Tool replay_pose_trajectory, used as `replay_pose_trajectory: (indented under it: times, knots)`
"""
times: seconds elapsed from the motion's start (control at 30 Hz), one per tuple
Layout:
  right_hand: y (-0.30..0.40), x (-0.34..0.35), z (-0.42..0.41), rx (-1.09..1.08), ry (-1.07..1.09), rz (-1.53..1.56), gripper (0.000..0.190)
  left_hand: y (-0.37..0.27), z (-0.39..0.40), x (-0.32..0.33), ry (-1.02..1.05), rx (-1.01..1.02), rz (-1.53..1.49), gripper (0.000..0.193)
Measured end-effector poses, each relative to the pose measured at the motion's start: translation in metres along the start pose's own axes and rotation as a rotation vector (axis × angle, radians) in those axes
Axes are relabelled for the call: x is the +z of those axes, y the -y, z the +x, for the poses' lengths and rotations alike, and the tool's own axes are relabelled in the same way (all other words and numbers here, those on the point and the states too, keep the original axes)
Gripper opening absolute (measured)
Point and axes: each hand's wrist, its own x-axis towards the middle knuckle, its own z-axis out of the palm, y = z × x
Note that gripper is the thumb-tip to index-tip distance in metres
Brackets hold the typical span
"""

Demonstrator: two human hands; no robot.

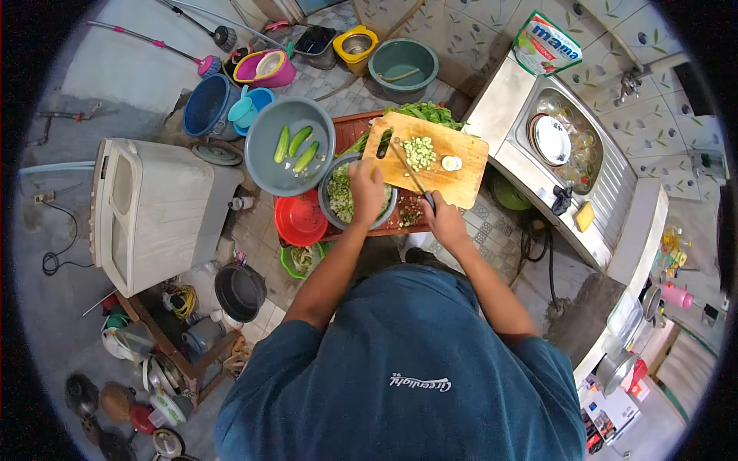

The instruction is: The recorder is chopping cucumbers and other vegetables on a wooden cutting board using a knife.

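Note:
My right hand (447, 226) grips the dark handle of a kitchen knife (410, 169), its blade lying over a wooden cutting board (470, 144). Diced cucumber (419, 153) is heaped beside the blade, and a few round slices (451, 163) lie to its right. Over a grey bowl of chopped vegetables (339, 193) is my left hand (366, 190), near the board's left edge; whether its fingers hold anything is unclear. In the large grey basin (259, 150) are three cucumbers (300, 140). Leafy greens (429, 114) stick out behind the board.
A red basin (300, 219) and a green basket of scraps (304, 260) stand left of the reddish low table (346, 127). To the right is a metal sink (614, 213) with plates and glasses, a yellow sponge (584, 216) on its edge. A washing machine (167, 201) stands left.

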Motion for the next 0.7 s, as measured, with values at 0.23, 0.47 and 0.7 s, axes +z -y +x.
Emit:
replay_pose_trajectory:
  times: [0.23,0.47,0.7]
  knots:
    - [-0.018,0.011,0.0,-0.106,0.03,-0.048,0.031,0.066,0.015,-0.002,0.086,-0.235,-0.082,0.044]
    - [-0.015,-0.029,0.031,0.071,0.059,-0.058,0.031,0.06,0.015,-0.004,0.306,-0.635,-0.659,0.043]
    - [-0.013,-0.02,0.014,0.098,0.108,-0.047,0.032,0.052,0.011,-0.007,0.299,-0.639,-0.638,0.042]
